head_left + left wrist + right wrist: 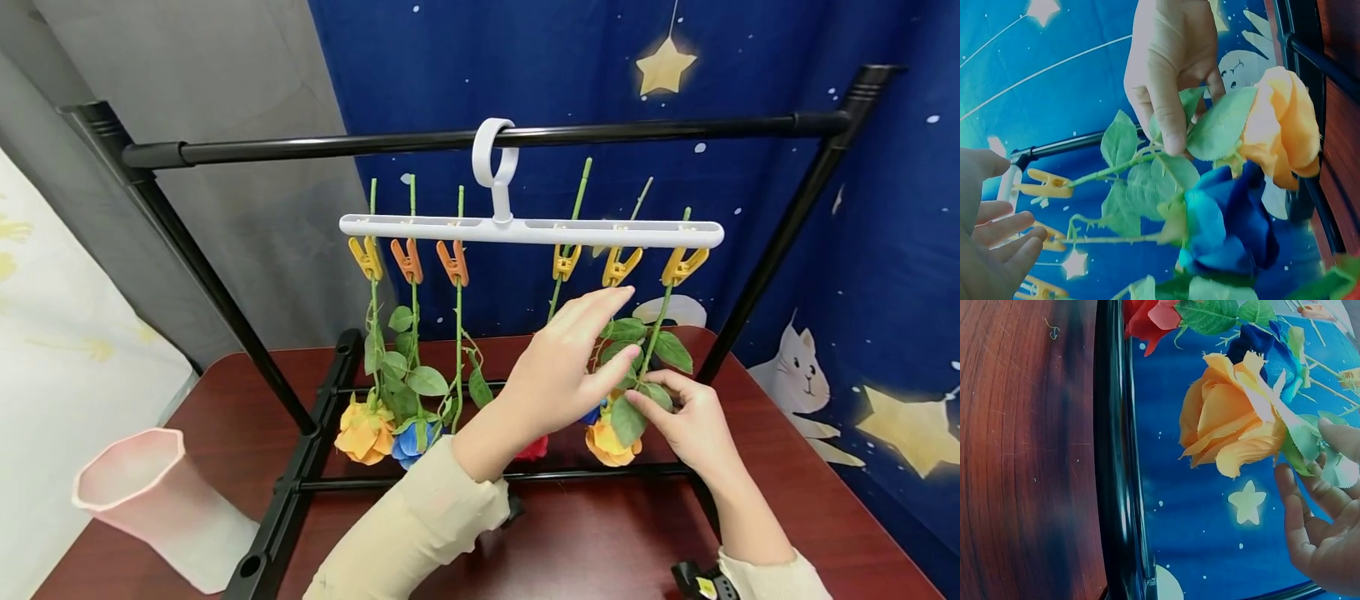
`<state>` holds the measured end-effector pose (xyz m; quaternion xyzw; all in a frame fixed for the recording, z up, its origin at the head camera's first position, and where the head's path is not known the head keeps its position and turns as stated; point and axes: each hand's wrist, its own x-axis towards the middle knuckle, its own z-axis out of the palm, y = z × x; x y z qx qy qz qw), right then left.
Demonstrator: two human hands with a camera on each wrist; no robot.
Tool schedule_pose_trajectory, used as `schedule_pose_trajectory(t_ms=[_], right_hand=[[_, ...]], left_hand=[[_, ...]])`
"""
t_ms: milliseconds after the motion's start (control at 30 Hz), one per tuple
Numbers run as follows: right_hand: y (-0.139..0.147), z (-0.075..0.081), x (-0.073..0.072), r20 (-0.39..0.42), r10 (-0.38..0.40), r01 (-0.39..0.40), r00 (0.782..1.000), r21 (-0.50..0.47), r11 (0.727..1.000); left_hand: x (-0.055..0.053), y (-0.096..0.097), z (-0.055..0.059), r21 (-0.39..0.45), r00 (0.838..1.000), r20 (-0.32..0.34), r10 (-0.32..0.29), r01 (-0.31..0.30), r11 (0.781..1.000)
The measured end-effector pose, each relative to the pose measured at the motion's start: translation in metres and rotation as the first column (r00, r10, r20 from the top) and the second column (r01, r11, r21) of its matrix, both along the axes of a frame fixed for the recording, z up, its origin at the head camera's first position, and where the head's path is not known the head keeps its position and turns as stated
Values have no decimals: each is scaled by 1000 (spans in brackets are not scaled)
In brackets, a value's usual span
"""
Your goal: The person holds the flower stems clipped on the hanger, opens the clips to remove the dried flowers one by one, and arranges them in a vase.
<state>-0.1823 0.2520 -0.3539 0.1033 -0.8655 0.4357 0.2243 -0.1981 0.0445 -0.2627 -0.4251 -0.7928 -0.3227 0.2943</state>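
Observation:
A white hanger (pixel 442 227) with yellow and orange clips holds several artificial roses upside down by their stems. At its right end, a yellow clip (pixel 684 267) grips the stem of a yellow rose (pixel 1229 419). My right hand (pixel 693 417) pinches this rose's stem among the leaves, just above the bloom. Up and to the left, my left hand (pixel 551 367) is held with fingers extended, holding nothing; in the left wrist view its fingertips are near the clips. A blue rose (pixel 1229 219) hangs beside the yellow one. A red rose (pixel 532 448) is partly hidden behind my left arm.
The hanger's ring hooks over the crossbar (pixel 315 148) of a black rack standing on a reddish-brown table (pixel 585 542). Another yellow rose (pixel 364 429) and blue rose (pixel 411 443) hang at left. A pink-and-white vase (pixel 165 508) stands left of the rack. A starry blue curtain hangs behind.

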Motion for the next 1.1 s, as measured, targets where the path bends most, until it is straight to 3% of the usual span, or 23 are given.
schedule_pose_trajectory(t_ms=[300, 567, 733, 833, 1100], right_hand=[[-1, 2, -2, -19, 77, -76, 997, 14, 997], [3, -2, -8, -21, 124, -124, 992, -4, 992], [5, -2, -10, -13, 135, -134, 991, 17, 991], [7, 1, -11, -8, 148, -148, 989, 30, 989], [11, 4, -12, 3, 180, -180, 984, 31, 983]], left_hand=[[-10, 25, 3, 57, 1000, -7, 9, -8, 998], [-22, 42, 7, 1, 990, 100, 95, -96, 995], [-26, 52, 11, 4, 985, 139, 99, -101, 995], [-29, 60, 15, 37, 986, 136, 94, -100, 994], [-35, 79, 23, 60, 971, 82, 223, -228, 972]])
